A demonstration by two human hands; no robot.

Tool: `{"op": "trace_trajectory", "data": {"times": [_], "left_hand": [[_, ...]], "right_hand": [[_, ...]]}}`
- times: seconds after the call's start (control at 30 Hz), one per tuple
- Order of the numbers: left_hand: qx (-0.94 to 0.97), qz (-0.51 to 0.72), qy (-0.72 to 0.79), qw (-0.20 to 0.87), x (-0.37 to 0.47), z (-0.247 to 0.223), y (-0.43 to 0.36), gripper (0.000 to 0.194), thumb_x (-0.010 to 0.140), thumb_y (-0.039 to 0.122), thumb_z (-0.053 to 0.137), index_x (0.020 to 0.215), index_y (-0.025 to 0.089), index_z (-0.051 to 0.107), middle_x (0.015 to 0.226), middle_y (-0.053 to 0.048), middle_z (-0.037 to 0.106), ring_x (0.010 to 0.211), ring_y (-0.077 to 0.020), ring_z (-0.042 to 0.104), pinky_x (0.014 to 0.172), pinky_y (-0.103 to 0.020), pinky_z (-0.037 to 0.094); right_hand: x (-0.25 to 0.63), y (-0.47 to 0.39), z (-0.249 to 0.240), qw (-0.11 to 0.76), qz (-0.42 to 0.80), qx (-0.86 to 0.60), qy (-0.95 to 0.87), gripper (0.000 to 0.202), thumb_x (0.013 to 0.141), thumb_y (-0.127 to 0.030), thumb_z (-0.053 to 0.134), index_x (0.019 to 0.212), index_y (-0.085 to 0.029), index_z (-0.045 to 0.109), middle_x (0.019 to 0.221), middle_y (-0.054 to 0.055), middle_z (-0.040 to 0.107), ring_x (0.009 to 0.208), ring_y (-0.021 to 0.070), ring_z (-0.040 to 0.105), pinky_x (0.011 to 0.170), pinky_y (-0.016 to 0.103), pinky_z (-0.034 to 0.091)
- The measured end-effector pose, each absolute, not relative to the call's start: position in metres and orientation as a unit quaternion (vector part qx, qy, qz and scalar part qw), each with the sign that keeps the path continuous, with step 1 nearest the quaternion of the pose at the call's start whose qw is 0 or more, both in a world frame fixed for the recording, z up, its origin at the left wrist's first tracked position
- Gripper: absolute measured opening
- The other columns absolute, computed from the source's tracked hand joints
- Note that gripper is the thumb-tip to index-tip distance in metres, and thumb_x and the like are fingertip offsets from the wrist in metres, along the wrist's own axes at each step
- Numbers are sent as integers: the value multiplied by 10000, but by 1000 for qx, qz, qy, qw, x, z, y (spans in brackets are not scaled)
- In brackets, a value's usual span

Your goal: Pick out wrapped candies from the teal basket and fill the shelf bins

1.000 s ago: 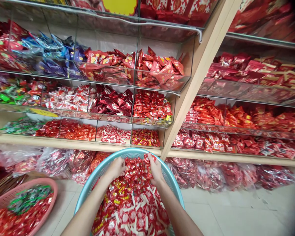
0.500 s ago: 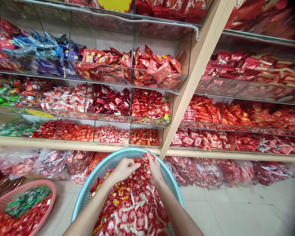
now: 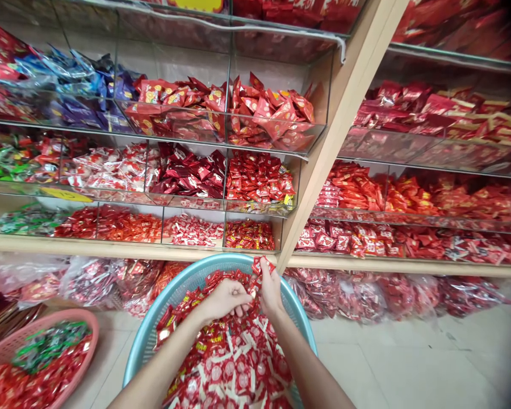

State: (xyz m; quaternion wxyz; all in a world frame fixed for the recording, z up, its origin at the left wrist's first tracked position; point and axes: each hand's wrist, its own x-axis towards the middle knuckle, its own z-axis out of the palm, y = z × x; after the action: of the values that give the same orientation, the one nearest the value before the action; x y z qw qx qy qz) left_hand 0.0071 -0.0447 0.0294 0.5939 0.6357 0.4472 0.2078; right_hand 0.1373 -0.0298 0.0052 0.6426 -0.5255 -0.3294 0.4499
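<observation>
A teal plastic basket (image 3: 137, 341) at the bottom centre holds red packets, some with yellow print, and red-and-white ones (image 3: 234, 369). Over its far part, my right hand (image 3: 270, 289) grips red packets (image 3: 262, 264) that stick up above its fingers. Close on its left is my left hand (image 3: 227, 300), its fingers bent and pressed together by the packets beneath the right hand. What the left fingertips hold, if anything, is too small to make out.
Shelves (image 3: 132, 249) of sorted packets rise behind the basket, split by a slanting wooden post (image 3: 344, 119). Filled clear bags (image 3: 361, 298) lie beneath them. A pink basket (image 3: 94, 341) with green and red packets stands at the lower left on the tiled floor (image 3: 392, 363).
My left hand has moved slightly right and down, nearer my right wrist. The packets in my right hand now sit a little higher, and the hand has turned slightly.
</observation>
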Motion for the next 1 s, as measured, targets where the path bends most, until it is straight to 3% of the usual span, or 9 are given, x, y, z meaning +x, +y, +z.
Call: {"op": "trace_trajectory", "data": {"times": [0.13,0.3,0.43,0.53,0.7,0.8,0.93,1.0], "left_hand": [[655,143,476,569,11,10,-49,369,700,517,535,695,148,530,567,-9,635,412,-93,534,417,-198,353],[723,69,528,441,28,-7,-58,264,821,350,388,736,167,559,564,-14,639,415,-105,547,453,-210,391],[786,43,531,313,39,-11,-61,240,812,286,397,743,176,599,715,-69,674,669,-167,633,632,-260,448],[813,19,540,216,45,-18,-62,222,798,275,422,823,174,618,901,-115,665,882,-228,619,734,-314,446],[805,3,567,172,52,-26,-62,267,827,281,395,910,154,616,959,-146,645,924,-248,608,766,-345,437],[804,31,564,186,46,-15,-54,274,812,366,449,847,152,617,878,-135,661,859,-243,624,718,-323,436],[754,133,561,315,6,16,-28,422,850,494,324,773,174,587,568,-19,629,479,-137,566,536,-238,386],[716,247,614,222,-22,30,-14,420,867,468,293,782,175,582,635,-24,645,528,-127,570,546,-221,362]], "right_hand": [[152,-26,12,678,415,-522,-309,388,709,-572,552,767,-190,511,621,-17,528,557,125,501,468,228,447],[151,-27,13,678,421,-518,-309,375,707,-553,569,769,-186,523,627,-21,527,546,119,493,444,229,442],[147,-28,11,669,450,-504,-310,367,699,-539,589,770,-186,520,641,-27,537,505,101,482,410,217,415],[147,-28,8,634,482,-505,-333,372,685,-542,602,750,-186,514,568,-51,504,436,86,443,369,201,362],[148,-28,-2,562,500,-519,-406,394,688,-561,588,761,-178,528,429,-78,447,348,81,385,340,191,290],[149,-27,-5,553,493,-524,-420,410,703,-559,577,845,-177,532,426,-81,457,333,80,379,330,187,279],[153,-27,-3,530,511,-532,-418,402,693,-557,587,831,-184,527,426,-88,455,319,72,365,323,183,277],[155,-28,0,500,544,-524,-423,392,666,-544,616,800,-185,534,454,-82,474,327,70,373,318,182,275]]}}
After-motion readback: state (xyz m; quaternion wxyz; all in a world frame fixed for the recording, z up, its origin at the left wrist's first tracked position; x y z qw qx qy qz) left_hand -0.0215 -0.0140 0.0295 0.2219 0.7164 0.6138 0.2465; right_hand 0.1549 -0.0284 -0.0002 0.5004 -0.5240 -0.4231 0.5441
